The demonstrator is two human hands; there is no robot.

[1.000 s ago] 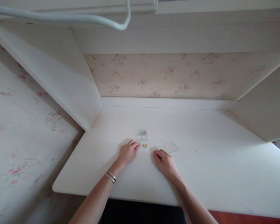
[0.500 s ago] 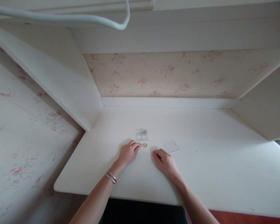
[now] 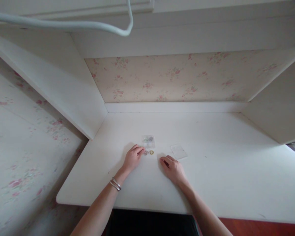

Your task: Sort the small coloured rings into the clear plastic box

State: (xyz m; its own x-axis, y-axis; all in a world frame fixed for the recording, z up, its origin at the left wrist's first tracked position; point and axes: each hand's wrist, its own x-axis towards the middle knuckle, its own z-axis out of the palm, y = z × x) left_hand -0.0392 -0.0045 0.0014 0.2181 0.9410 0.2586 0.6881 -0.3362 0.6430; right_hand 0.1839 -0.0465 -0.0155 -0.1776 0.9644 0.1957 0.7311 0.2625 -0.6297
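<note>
My left hand (image 3: 134,156) is closed in a pinch, its fingertips beside a small silvery-pink coil of rings (image 3: 146,152) on the white desk. Whatever is between those fingertips, if anything, is too small to make out. A small gold ring-shaped item (image 3: 151,152) lies just right of the coil. Right behind them stands a clear plastic box with compartments (image 3: 148,141), small greenish and grey items inside it. My right hand (image 3: 172,167) rests on the desk with curled fingers, and nothing shows in it. Near its knuckles lies a flat clear lid (image 3: 179,152).
The white desk (image 3: 218,177) has a side panel at the left (image 3: 64,75) and another at the right. A shelf overhangs the back, with a white cable (image 3: 88,25) hanging in front. Flowered wallpaper (image 3: 162,78) covers the rear wall.
My left hand has drawn back slightly to the left, and more of the silvery-pink coil now shows. My right hand stays where it was. The whole view has shifted a little.
</note>
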